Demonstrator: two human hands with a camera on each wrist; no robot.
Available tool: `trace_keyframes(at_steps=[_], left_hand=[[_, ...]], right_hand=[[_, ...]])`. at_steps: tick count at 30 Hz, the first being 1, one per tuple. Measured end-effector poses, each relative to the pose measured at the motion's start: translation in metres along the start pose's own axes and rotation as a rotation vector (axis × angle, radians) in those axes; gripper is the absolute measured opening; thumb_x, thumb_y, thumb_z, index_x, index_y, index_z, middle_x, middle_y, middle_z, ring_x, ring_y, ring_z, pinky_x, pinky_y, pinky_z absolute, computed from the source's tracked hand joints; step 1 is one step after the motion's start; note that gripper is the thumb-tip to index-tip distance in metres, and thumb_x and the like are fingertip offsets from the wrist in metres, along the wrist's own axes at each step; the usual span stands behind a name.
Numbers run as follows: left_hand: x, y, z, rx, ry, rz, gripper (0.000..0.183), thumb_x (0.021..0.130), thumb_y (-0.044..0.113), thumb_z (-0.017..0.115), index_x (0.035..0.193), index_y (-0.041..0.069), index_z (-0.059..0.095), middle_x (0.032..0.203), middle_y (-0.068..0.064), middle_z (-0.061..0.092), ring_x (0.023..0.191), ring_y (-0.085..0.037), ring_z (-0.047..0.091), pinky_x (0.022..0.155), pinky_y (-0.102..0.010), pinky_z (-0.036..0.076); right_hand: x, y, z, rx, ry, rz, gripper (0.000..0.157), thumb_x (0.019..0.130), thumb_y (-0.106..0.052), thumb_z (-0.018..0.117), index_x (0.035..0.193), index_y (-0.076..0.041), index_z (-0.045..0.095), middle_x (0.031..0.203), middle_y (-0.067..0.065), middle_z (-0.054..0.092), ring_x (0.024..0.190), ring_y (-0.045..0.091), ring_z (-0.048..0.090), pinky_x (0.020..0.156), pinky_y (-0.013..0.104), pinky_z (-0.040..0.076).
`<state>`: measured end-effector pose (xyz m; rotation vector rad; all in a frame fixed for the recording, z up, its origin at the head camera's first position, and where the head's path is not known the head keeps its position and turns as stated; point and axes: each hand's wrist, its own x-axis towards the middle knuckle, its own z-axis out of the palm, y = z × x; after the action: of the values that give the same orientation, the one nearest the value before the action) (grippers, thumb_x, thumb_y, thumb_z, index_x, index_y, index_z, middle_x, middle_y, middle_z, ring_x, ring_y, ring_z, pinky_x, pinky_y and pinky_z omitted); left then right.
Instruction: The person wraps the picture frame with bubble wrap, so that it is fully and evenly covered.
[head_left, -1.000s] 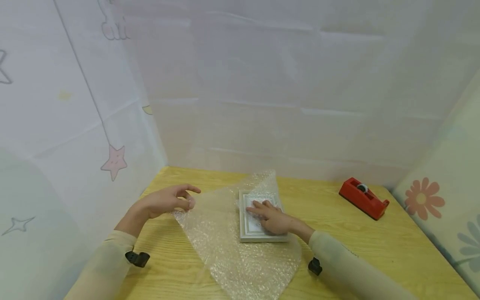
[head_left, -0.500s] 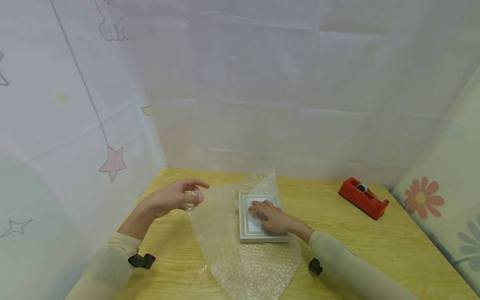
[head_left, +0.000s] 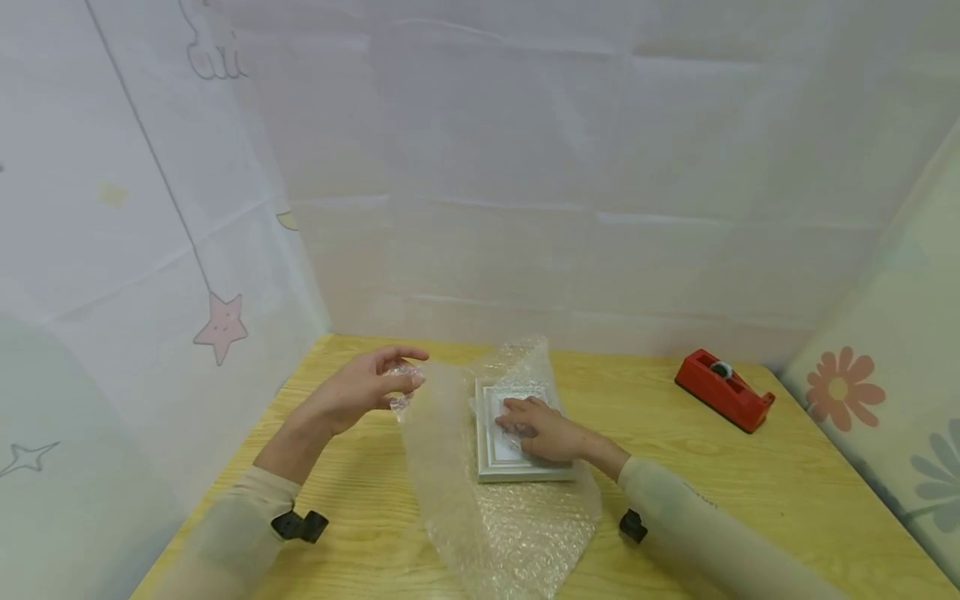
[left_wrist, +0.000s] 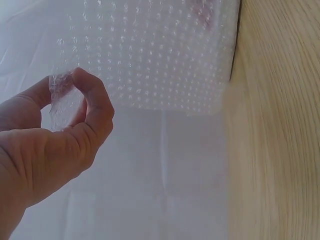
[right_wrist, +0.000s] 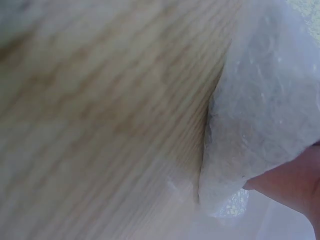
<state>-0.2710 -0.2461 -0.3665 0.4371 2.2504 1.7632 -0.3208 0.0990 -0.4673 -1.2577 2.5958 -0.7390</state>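
Observation:
A white picture frame (head_left: 483, 442) lies on a sheet of bubble wrap (head_left: 517, 533), part of which is folded over its right side. My right hand (head_left: 551, 432) rests on the frame, pressing the folded flap down with its fingers spread a little. To the left, my left hand (head_left: 367, 385) pinches the sheet's left corner and holds it above the table. The left wrist view shows thumb and finger on the edge of the raised bubble wrap (left_wrist: 145, 65). In the right wrist view, folded bubble wrap (right_wrist: 265, 110) covers part of the right hand (right_wrist: 295, 187).
A red tape dispenser (head_left: 723, 390) with a roll in it stands at the back right of the wooden table (head_left: 720, 483). Printed sheets (head_left: 480, 208) hang close behind the table and along both sides.
My left hand has moved right and slightly up, lifting the bubble wrap's left side toward the frame. The right hand stays on the frame, its fingers slightly more drawn in.

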Motion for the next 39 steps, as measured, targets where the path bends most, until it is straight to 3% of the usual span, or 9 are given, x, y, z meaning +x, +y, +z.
trace_keyframes(at_steps=[3,7,13,18,20,23,28,33,39], left_hand=[[0.006,0.005,0.008,-0.037,0.022,0.002,0.052,0.098,0.027,0.073,0.145,0.019,0.052,0.128,-0.019,0.056,0.106,-0.034,0.059,0.085,-0.047,0.051],[0.014,0.009,0.020,-0.112,0.034,-0.012,0.054,0.097,0.022,0.073,0.146,0.016,0.051,0.133,-0.017,0.057,0.114,-0.032,0.059,0.093,-0.050,0.047],[0.026,0.015,0.045,-0.201,0.026,-0.030,0.051,0.099,0.021,0.071,0.145,0.013,0.051,0.141,-0.015,0.054,0.130,-0.032,0.050,0.103,-0.062,0.037],[0.040,0.014,0.066,-0.329,0.011,-0.071,0.050,0.100,0.022,0.069,0.146,0.010,0.050,0.148,-0.013,0.049,0.145,-0.037,0.032,0.106,-0.070,0.030],[0.045,0.013,0.074,-0.392,0.015,-0.095,0.051,0.100,0.022,0.068,0.146,0.010,0.050,0.150,-0.013,0.046,0.148,-0.040,0.021,0.106,-0.073,0.027],[0.051,0.012,0.086,-0.468,0.026,-0.130,0.051,0.100,0.021,0.069,0.146,0.008,0.050,0.154,-0.013,0.041,0.150,-0.044,0.009,0.106,-0.075,0.024],[0.061,0.008,0.102,-0.538,0.022,-0.150,0.056,0.101,0.018,0.067,0.150,0.003,0.045,0.154,-0.015,0.041,0.149,-0.044,0.013,0.106,-0.074,0.024],[0.070,0.006,0.114,-0.531,0.034,-0.133,0.054,0.099,0.019,0.068,0.146,0.003,0.048,0.153,-0.015,0.042,0.147,-0.045,0.017,0.106,-0.076,0.021],[0.079,-0.004,0.128,-0.528,0.038,-0.136,0.056,0.099,0.019,0.068,0.146,-0.003,0.048,0.158,-0.015,0.034,0.147,-0.049,0.015,0.105,-0.077,0.020]], right_hand=[[0.001,0.000,-0.002,-0.024,0.011,0.001,0.066,0.084,0.005,0.062,0.149,-0.002,0.050,0.158,0.022,0.036,0.139,0.051,0.031,0.104,0.070,0.032],[0.004,0.000,0.001,-0.079,0.014,0.009,0.076,0.085,0.000,0.063,0.156,-0.008,0.039,0.158,0.017,0.038,0.138,0.051,0.033,0.101,0.072,0.033],[0.003,0.002,0.005,-0.169,-0.036,0.013,0.067,0.094,-0.009,0.058,0.159,-0.015,0.039,0.161,0.022,0.029,0.141,0.054,0.024,0.098,0.075,0.030],[0.002,0.006,-0.003,0.034,0.003,0.008,0.076,0.091,0.001,0.063,0.159,-0.008,0.032,0.158,0.020,0.035,0.141,0.043,0.032,0.106,0.063,0.033],[0.001,0.008,-0.006,0.136,0.037,0.015,0.073,0.088,0.004,0.068,0.154,-0.003,0.038,0.154,0.021,0.040,0.138,0.040,0.038,0.108,0.057,0.036],[-0.002,0.012,-0.006,0.182,0.064,0.037,0.052,0.090,0.002,0.072,0.138,0.001,0.054,0.151,0.026,0.040,0.136,0.043,0.042,0.107,0.054,0.039],[-0.007,0.014,-0.003,0.055,0.101,0.038,0.033,0.091,-0.010,0.077,0.124,-0.005,0.071,0.150,0.030,0.039,0.137,0.050,0.036,0.106,0.066,0.034],[-0.013,0.014,-0.001,-0.098,0.190,0.135,0.054,0.089,-0.028,0.081,0.138,-0.012,0.064,0.151,0.030,0.034,0.140,0.050,0.028,0.098,0.075,0.028],[-0.015,0.017,0.002,0.140,0.328,0.279,0.082,0.076,-0.027,0.094,0.136,0.002,0.046,0.140,0.024,0.039,0.125,0.038,0.047,0.101,0.056,0.042]])
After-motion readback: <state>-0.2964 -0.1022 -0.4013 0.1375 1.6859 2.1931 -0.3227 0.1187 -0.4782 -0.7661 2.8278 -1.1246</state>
